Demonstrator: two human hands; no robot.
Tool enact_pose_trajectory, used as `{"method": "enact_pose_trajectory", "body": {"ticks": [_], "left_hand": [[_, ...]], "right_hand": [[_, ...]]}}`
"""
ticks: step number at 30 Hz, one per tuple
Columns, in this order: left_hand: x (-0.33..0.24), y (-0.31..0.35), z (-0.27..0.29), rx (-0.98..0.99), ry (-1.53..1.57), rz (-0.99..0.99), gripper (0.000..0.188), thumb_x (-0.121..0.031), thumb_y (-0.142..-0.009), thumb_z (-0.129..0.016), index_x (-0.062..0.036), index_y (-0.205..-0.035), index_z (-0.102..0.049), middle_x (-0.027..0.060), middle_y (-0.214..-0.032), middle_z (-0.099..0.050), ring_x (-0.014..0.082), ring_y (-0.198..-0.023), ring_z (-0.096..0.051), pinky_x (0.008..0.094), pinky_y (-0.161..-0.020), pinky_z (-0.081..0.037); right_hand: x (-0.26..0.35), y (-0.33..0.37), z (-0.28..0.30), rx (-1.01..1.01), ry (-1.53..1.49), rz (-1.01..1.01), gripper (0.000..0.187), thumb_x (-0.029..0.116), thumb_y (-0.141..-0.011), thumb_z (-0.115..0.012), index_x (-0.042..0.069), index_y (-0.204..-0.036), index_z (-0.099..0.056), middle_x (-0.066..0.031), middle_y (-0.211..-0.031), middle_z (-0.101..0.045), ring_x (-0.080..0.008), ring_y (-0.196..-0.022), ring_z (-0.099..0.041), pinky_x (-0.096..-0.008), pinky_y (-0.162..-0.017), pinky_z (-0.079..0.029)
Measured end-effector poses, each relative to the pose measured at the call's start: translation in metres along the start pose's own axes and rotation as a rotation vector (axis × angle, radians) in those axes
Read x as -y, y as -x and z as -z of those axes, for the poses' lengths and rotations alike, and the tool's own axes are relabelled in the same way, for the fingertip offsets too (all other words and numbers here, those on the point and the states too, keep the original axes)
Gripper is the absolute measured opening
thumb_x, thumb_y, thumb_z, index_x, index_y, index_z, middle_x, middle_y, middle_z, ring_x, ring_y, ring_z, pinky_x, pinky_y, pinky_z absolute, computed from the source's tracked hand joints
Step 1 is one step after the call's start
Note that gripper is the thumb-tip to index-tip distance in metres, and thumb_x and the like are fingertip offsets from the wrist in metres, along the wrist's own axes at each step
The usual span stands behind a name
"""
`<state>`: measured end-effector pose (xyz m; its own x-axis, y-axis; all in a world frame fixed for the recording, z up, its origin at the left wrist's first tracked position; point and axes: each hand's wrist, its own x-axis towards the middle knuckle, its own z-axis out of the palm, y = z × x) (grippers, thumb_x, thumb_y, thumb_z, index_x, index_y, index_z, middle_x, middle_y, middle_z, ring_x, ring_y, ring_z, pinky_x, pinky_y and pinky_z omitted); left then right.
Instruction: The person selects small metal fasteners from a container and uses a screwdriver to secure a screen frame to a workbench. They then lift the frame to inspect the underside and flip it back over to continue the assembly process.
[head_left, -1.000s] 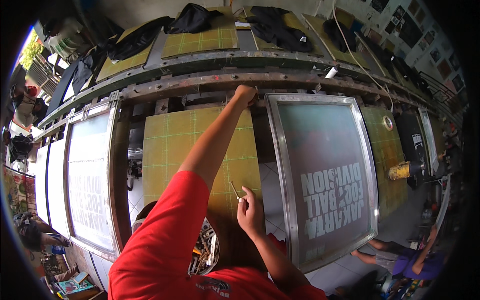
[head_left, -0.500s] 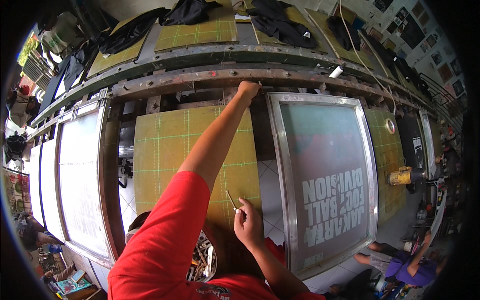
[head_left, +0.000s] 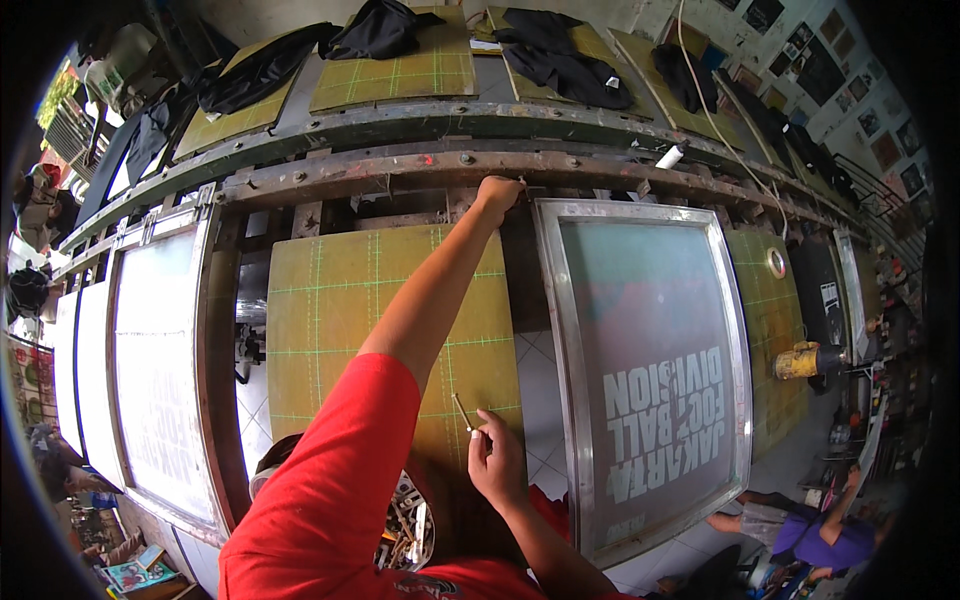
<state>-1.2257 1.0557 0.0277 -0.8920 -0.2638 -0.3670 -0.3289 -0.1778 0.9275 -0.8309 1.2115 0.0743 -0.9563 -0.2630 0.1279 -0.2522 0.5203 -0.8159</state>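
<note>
My left arm, in a red sleeve, reaches far across a yellow board [head_left: 330, 300] marked with green grid lines. At its end my left hand [head_left: 497, 192] is closed at the near rusty metal rail [head_left: 400, 172], the small part at its fingertips too small to make out. Lower down, over the board's near part, is my right hand [head_left: 497, 462]. A thin brass-coloured bolt [head_left: 461, 410] sticks out from its thumb, pinched there, while the index finger stands apart. Right of the board lies a metal-framed printing screen [head_left: 556, 330] with pale lettering on its mesh.
A tub of loose metal hardware [head_left: 407, 520] sits close to my body. Another framed screen [head_left: 208, 290] stands at left. Farther right are a tape roll [head_left: 777, 262] and a yellow tool [head_left: 797, 360]. Dark garments [head_left: 560, 60] lie on far boards. A person in purple [head_left: 835, 535] is at lower right.
The whole scene sits slightly lower in the picture. My left hand stays at the rail, and my right hand keeps its place beside the bolt.
</note>
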Motion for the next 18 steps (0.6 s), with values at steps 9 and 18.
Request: {"method": "enact_pose_trajectory", "body": {"ticks": [9, 18], "left_hand": [[-0.028, 0.068, 0.023, 0.277, 0.019, -0.137, 0.023, -0.02, -0.087, -0.063, -0.004, -0.07, -0.062, 0.0004, -0.064, -0.056, 0.0088, -0.058, -0.049, 0.0249, -0.055, -0.038], [-0.067, 0.247, 0.095, 0.413, -0.211, -0.307, 0.021, -0.018, -0.09, -0.058, -0.0008, -0.081, -0.065, 0.0011, -0.072, -0.061, 0.008, -0.068, -0.053, 0.0228, -0.064, -0.043]], "right_hand": [[-0.007, 0.003, 0.005, -0.015, -0.125, -0.037, 0.051, 0.002, -0.087, -0.052, -0.002, -0.135, -0.035, -0.0109, -0.073, -0.056, -0.0188, -0.062, -0.054, -0.0296, -0.06, -0.045], [0.053, -0.037, 0.063, 0.027, 0.41, 0.343, 0.073, -0.001, -0.083, -0.051, 0.004, -0.146, -0.016, -0.0184, -0.083, -0.061, -0.0326, -0.072, -0.06, -0.0399, -0.064, -0.049]]}}
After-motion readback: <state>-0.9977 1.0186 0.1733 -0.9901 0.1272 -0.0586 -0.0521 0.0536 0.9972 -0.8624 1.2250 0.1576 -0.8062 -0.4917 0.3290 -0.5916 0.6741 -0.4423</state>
